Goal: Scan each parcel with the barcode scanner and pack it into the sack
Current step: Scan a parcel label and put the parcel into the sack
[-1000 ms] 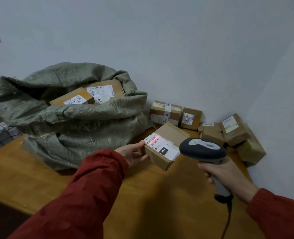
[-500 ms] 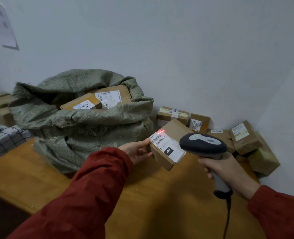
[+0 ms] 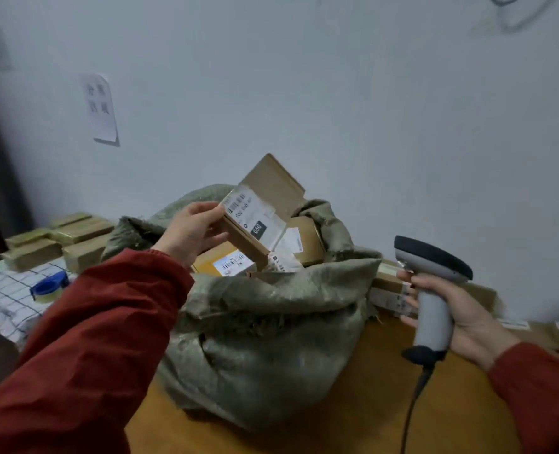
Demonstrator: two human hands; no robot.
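My left hand point(image 3: 193, 232) grips a small brown cardboard parcel point(image 3: 265, 204) by its left end, tilted, with its white barcode label facing me. It hangs just above the open mouth of the grey-green woven sack point(image 3: 271, 322), which stands on the wooden table point(image 3: 353, 421). Several labelled parcels point(image 3: 229, 262) lie inside the sack. To the right of the sack, my right hand point(image 3: 455, 316) holds the grey barcode scanner point(image 3: 432, 273) by its handle, its dark head pointing left. The scanner's cable hangs down over the table.
More parcels point(image 3: 389, 286) lie against the wall behind the scanner, partly hidden. At the left, several flat taped boxes point(image 3: 55, 240) and a blue tape dispenser point(image 3: 49, 286) sit on a checked cloth point(image 3: 6, 299). A paper notice point(image 3: 99, 108) hangs on the white wall.
My left hand has lifted the parcel off the table and carried it left and up over the sack's mouth. The red scan light is gone. The scanner has drawn back to the right.
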